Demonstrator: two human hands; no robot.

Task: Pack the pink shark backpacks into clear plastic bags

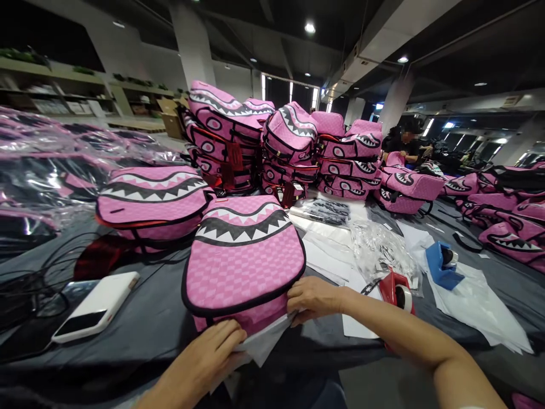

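A pink checkered backpack (242, 255) with a black-and-white shark-teeth print lies flat at the table's front edge. Its black-trimmed front faces up. At its near end, my left hand (223, 341) has its fingers closed on one end of a thin whitish plastic sheet (266, 341). My right hand (313, 298) is at the backpack's near right corner, fingers closed on the other end of that sheet. The sheet stretches between both hands, below the backpack's lower side. The fingertips of both hands are partly hidden.
Another pink backpack (155, 201) lies to the left, beside a white power bank (96, 307) and black cables. Stacked backpacks (289, 133) stand behind. To the right are clear bags (378, 250), a red tape dispenser (394, 292) and a blue one (443, 264). A person sits far back right.
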